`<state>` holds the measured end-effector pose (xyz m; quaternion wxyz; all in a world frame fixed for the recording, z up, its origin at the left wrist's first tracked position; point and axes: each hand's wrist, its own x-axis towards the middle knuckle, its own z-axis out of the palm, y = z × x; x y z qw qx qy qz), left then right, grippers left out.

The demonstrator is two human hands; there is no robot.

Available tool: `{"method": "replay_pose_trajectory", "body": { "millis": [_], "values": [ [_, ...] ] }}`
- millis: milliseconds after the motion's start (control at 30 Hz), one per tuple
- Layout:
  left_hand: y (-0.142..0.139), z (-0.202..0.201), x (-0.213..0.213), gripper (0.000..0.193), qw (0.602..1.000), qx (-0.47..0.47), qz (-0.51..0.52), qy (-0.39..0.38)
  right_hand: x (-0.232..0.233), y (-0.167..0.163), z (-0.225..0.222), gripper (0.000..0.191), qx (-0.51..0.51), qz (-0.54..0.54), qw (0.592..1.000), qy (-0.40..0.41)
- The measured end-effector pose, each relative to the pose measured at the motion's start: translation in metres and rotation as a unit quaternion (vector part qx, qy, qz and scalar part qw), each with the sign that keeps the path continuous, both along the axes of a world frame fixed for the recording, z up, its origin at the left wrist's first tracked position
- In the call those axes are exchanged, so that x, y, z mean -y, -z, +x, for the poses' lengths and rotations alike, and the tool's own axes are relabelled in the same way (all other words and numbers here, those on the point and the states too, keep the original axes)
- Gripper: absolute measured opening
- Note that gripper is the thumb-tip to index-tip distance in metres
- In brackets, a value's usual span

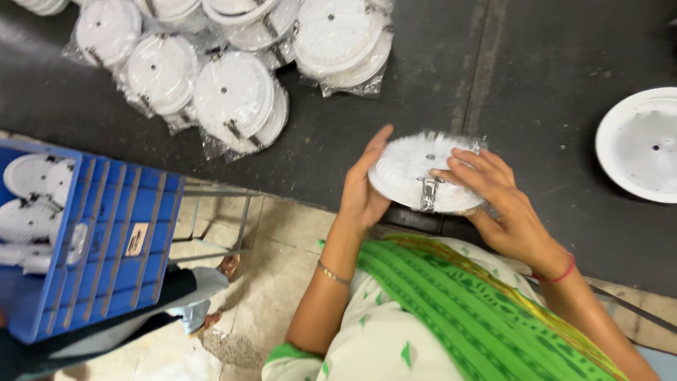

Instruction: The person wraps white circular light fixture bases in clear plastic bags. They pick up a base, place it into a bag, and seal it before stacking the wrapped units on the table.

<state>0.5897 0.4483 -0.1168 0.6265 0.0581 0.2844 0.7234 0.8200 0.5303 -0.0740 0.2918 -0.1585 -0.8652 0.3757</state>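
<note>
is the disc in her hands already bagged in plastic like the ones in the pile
No, the disc held by the left hand and right hand looks bare, unlike the bagged pile.

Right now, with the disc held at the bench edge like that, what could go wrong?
1. The white finned disc is pinched between the left hand and right hand over the edge of the dark bench; a slip would likely drop it to the tiled floor.
2. Right fingertips sit by its metal spring clip, so a pinch seems possible.
3. The bagged discs are piled loosely and could slide.
</note>
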Motion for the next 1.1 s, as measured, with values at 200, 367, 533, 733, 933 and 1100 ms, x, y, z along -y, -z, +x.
{"method": "replay_pose_trajectory", "body": {
  "millis": [200,367,533,733,933,1100],
  "values": [
    [0.0,0.016,-0.022,0.073,0.995,-0.071,0.03,-0.061,-0.012,0.009,0.012,0.082,0.05,0.03,0.997,0.056],
    [-0.005,0.036,-0.029,0.076,0.991,-0.073,0.027,-0.11,-0.033,0.018,0.024,0.087,0.014,-0.005,0.997,0.077],
    [-0.004,0.051,-0.03,0.068,0.987,-0.071,0.011,-0.141,-0.052,0.025,0.029,0.091,0.024,-0.032,0.998,0.047],
    [0.004,0.066,-0.026,0.061,0.983,-0.058,-0.026,-0.171,-0.066,0.036,0.034,0.092,0.056,-0.068,0.996,0.024],
    [0.015,0.076,-0.024,0.062,0.981,-0.056,-0.042,-0.179,-0.073,0.048,0.039,0.092,0.055,-0.076,0.995,0.016],
    [0.016,0.081,-0.03,0.064,0.983,-0.062,-0.033,-0.171,-0.079,0.055,0.044,0.092,0.045,-0.063,0.997,0.021]
  ]
}}
